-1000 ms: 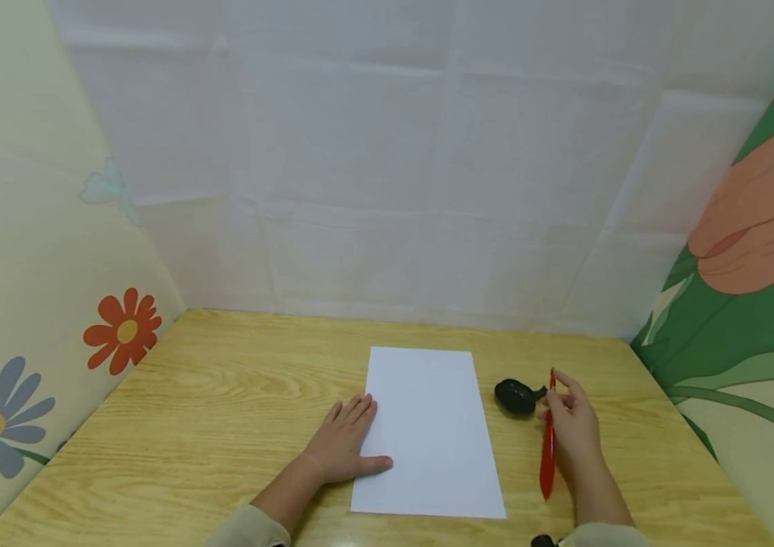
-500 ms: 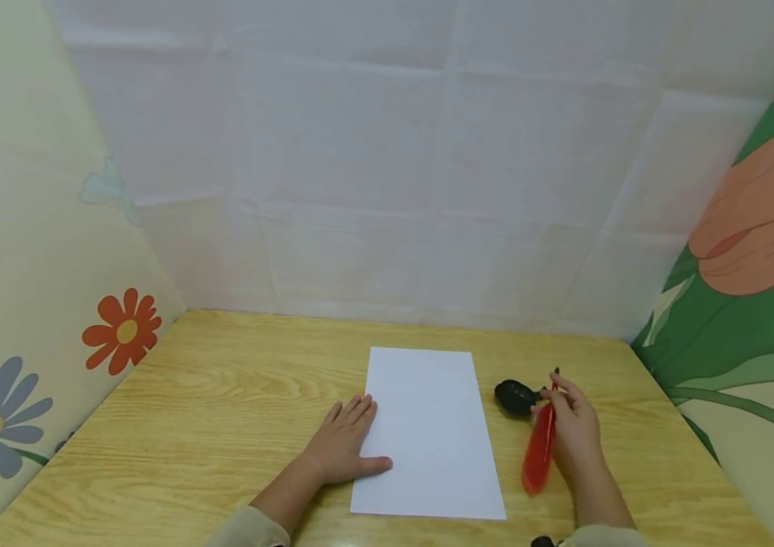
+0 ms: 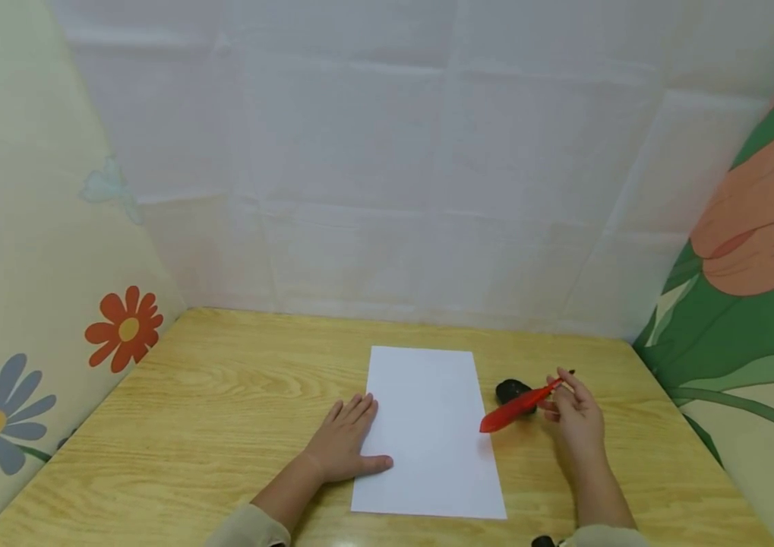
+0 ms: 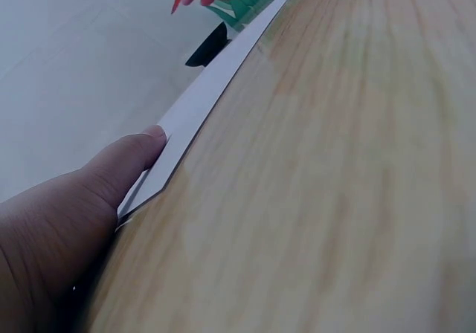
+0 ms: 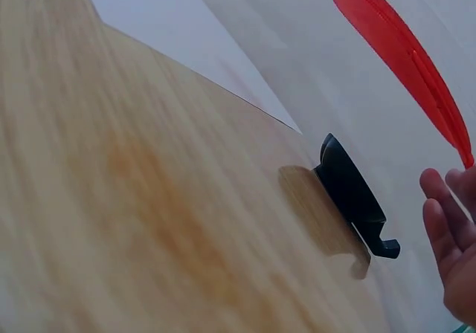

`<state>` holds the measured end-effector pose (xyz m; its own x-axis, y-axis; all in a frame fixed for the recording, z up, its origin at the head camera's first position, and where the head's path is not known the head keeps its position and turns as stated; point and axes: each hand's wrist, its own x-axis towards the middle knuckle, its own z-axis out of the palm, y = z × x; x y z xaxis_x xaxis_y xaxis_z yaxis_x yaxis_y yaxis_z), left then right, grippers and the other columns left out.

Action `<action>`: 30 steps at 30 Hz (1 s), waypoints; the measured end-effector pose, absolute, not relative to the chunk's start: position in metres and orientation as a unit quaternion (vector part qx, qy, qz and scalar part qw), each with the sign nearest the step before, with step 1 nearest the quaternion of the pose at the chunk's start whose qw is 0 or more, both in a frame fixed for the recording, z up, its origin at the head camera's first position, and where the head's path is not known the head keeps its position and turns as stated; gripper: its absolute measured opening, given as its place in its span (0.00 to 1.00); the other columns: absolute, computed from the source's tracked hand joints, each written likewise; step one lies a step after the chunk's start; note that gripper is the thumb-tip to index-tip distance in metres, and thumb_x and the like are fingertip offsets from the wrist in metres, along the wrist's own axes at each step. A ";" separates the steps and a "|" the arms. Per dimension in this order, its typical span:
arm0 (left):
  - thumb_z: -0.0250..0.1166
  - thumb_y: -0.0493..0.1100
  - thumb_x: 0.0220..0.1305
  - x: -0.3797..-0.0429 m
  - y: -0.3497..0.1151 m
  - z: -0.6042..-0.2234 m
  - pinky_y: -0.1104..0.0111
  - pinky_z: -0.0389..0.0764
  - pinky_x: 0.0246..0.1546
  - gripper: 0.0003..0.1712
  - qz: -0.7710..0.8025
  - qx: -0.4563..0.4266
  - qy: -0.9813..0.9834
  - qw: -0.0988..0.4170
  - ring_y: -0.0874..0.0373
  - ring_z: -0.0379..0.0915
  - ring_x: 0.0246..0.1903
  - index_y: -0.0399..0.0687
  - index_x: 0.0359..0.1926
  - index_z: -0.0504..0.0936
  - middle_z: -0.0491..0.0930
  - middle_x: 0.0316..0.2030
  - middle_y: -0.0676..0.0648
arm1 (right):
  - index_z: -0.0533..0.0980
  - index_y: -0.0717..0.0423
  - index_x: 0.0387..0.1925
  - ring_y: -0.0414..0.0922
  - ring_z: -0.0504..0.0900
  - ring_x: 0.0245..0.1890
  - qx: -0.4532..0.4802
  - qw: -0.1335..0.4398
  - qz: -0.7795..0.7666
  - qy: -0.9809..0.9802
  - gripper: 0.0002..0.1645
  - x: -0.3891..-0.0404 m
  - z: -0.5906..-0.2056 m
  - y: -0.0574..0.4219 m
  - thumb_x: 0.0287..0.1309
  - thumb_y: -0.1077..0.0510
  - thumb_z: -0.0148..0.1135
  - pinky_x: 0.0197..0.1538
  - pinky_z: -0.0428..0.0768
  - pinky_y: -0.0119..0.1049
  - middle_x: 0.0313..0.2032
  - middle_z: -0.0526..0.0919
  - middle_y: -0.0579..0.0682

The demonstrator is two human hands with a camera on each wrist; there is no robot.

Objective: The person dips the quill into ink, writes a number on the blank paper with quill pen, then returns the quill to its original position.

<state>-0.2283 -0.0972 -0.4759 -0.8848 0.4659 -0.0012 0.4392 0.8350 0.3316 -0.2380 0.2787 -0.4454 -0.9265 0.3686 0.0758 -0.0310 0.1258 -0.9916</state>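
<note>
My left hand (image 3: pixel 342 450) lies flat with fingers spread on the left edge of a white sheet of paper (image 3: pixel 431 429). In the left wrist view its thumb (image 4: pixel 134 158) rests on the paper near a corner. On the right, my right hand (image 3: pixel 579 425) pinches a red feather quill pen (image 3: pixel 515 410) by the thin shaft near its dark tip. The quill is held above the table, its vane slanting left over the paper's right edge. Beneath it sits a small black dish (image 5: pixel 349 184) with a short handle, partly covered by the feather in the head view.
The wood-grain table (image 3: pixel 243 380) extends around the paper. Behind it hangs a white cloth (image 3: pixel 387 190). Flower-printed panels stand at the left (image 3: pixel 31 266) and right (image 3: pixel 756 342). A small black object (image 3: pixel 542 541) shows by the right sleeve.
The feather's vane has swung from pointing down toward me to pointing left, over the dish and the paper's edge. My left hand, the paper and the dish stay in place.
</note>
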 end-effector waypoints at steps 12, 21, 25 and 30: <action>0.57 0.75 0.57 -0.229 -0.097 -0.474 0.46 0.44 0.75 0.60 0.163 0.237 0.957 0.039 0.43 0.44 0.77 0.36 0.74 0.55 0.52 0.76 0.38 | 0.66 0.65 0.65 0.21 0.81 0.30 -0.111 0.174 0.642 -0.738 0.25 -0.243 -0.452 0.282 0.69 0.64 0.53 0.32 0.80 0.21 0.31 0.79 0.16; 0.57 0.75 0.57 -0.229 -0.097 -0.475 0.46 0.43 0.75 0.60 0.169 0.236 0.956 0.043 0.43 0.43 0.77 0.36 0.75 0.54 0.52 0.76 0.38 | 0.70 0.60 0.65 0.27 0.80 0.23 -0.127 0.177 0.605 -0.766 0.24 -0.242 -0.450 0.280 0.69 0.61 0.55 0.30 0.79 0.23 0.27 0.75 0.14; 0.57 0.76 0.57 -0.229 -0.097 -0.474 0.46 0.44 0.75 0.60 0.168 0.235 0.956 0.045 0.43 0.43 0.77 0.36 0.74 0.54 0.52 0.76 0.39 | 0.72 0.58 0.64 0.28 0.79 0.24 -0.135 0.181 0.582 -0.781 0.23 -0.241 -0.449 0.279 0.69 0.63 0.55 0.30 0.78 0.23 0.26 0.73 0.15; 0.58 0.75 0.57 -0.228 -0.097 -0.474 0.46 0.44 0.75 0.60 0.168 0.234 0.956 0.048 0.43 0.43 0.77 0.36 0.75 0.54 0.52 0.76 0.38 | 0.76 0.60 0.59 0.29 0.76 0.25 -0.126 0.203 0.561 -0.793 0.23 -0.240 -0.450 0.278 0.68 0.52 0.59 0.29 0.77 0.22 0.27 0.74 0.17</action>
<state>-0.2284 -0.0974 -0.4737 -0.8858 0.4639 -0.0121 0.4318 0.8336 0.3444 -0.2395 0.2781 -0.4500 -0.8857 0.4280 0.1798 -0.0269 0.3394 -0.9403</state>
